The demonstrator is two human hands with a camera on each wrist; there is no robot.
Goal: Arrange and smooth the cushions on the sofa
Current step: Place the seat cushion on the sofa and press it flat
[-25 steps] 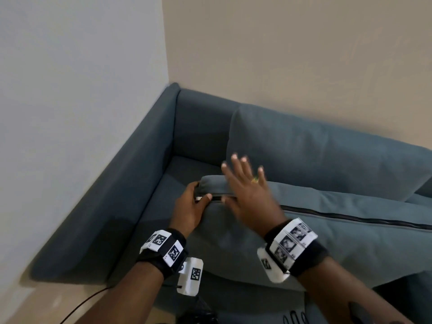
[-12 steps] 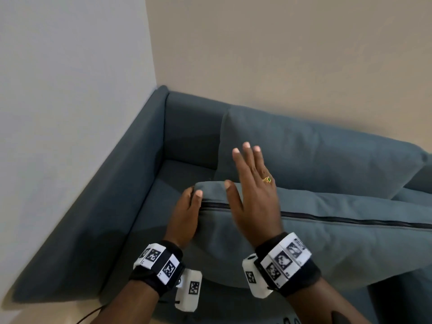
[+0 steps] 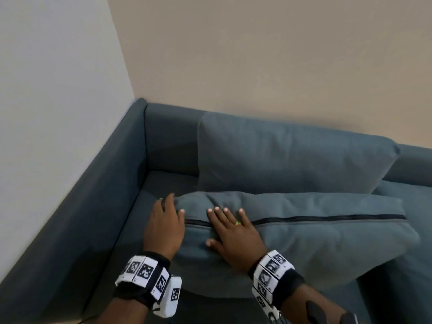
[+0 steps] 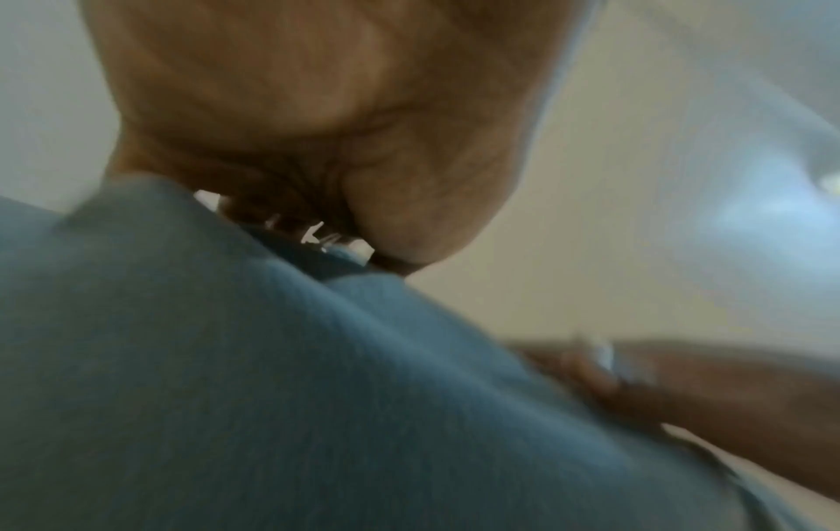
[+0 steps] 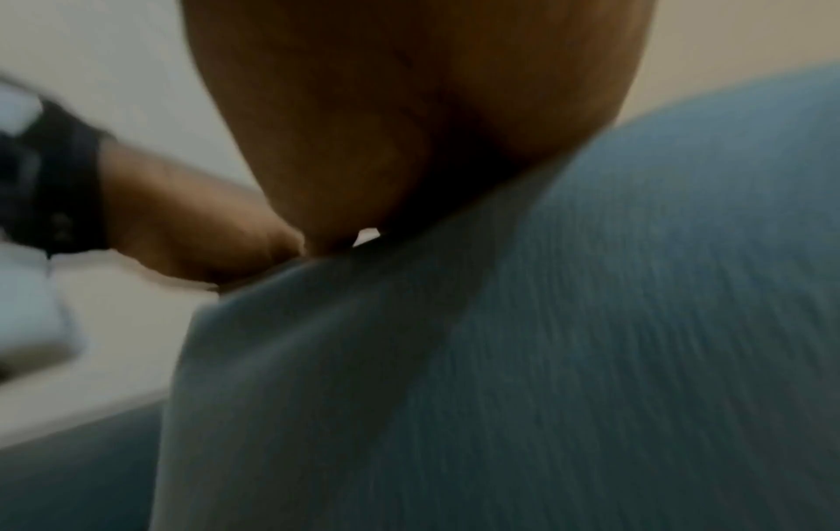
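A teal cushion point(image 3: 327, 239) with a dark zipper lies on the sofa seat point(image 3: 149, 206), its zipper edge facing up. My left hand point(image 3: 173, 204) cups its left corner, thumb on the near face and fingers round the far side. My right hand point(image 3: 219, 226) lies flat on the cushion beside it, fingers spread across the zipper. A second teal cushion point(image 3: 292, 160) leans upright against the sofa back. The left wrist view shows my left hand point(image 4: 318, 143) bent over the cushion point(image 4: 272, 395) edge. The right wrist view shows my right hand point(image 5: 409, 125) pressed on the fabric point(image 5: 591, 359).
The sofa's left armrest point(image 3: 105, 206) runs along a pale wall point(image 3: 58, 113). A beige wall point(image 3: 280, 66) stands behind the sofa back. A strip of bare seat shows between the armrest and the cushion's left end.
My right hand came down from above the cushion and now lies flat on it. The left hand stayed at the cushion's left corner. The view rose slightly.
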